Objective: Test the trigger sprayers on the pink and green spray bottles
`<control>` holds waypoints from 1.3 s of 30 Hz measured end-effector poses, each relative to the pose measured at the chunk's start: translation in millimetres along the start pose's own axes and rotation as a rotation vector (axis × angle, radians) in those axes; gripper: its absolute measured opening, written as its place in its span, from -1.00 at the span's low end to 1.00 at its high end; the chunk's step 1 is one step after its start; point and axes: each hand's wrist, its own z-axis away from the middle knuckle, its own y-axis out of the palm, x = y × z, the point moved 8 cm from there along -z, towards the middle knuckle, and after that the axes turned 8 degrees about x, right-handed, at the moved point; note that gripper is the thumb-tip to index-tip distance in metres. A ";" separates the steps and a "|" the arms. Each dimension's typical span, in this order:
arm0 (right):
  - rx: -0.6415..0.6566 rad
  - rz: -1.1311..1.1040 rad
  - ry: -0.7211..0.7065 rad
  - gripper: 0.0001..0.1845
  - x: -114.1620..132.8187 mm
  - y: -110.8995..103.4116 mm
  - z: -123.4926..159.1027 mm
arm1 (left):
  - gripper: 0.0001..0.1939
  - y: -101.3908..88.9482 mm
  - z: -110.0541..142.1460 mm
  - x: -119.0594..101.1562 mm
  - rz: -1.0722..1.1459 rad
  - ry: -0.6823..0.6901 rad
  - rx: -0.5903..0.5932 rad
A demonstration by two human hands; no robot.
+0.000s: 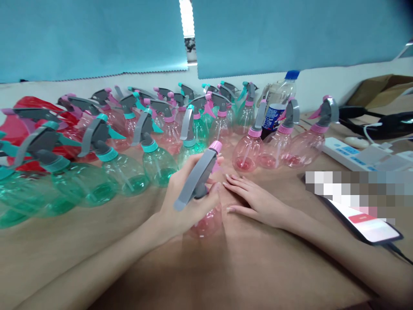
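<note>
My left hand [183,193] is closed around the neck of a pink spray bottle [206,221] with a grey and pink trigger head. The bottle is near the middle of the table, and my fingers hide part of its neck and trigger. Just to its right, my right hand [254,198] lies flat on the table, fingers stretched out and holding nothing. Beyond my left hand stands a green spray bottle [159,165] with a grey and teal head. Past my right hand are three pink spray bottles, the nearest being a clear pink one [248,150].
Rows of green and pink spray bottles [169,129] fill the back and left. A drink bottle [274,114] with a blue cap stands behind. On the right are a phone [364,219] with a cable, a white power strip [345,153] and a cardboard box [380,90].
</note>
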 end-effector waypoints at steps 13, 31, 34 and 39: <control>0.004 0.003 0.004 -0.22 -0.2 -0.4 1.0 | -0.48 1.3 3.6 3.8 -0.076 0.033 -0.004; 0.037 0.035 0.021 -0.22 0.7 0.3 1.0 | -0.46 1.9 5.5 2.5 -0.122 -0.012 0.027; 0.029 0.019 0.021 -0.22 0.7 -0.2 1.2 | -0.47 1.9 5.0 0.1 -0.109 -0.004 0.036; 0.042 0.040 0.022 -0.22 0.9 0.9 1.3 | -0.47 0.6 3.8 -1.6 -0.120 -0.012 0.023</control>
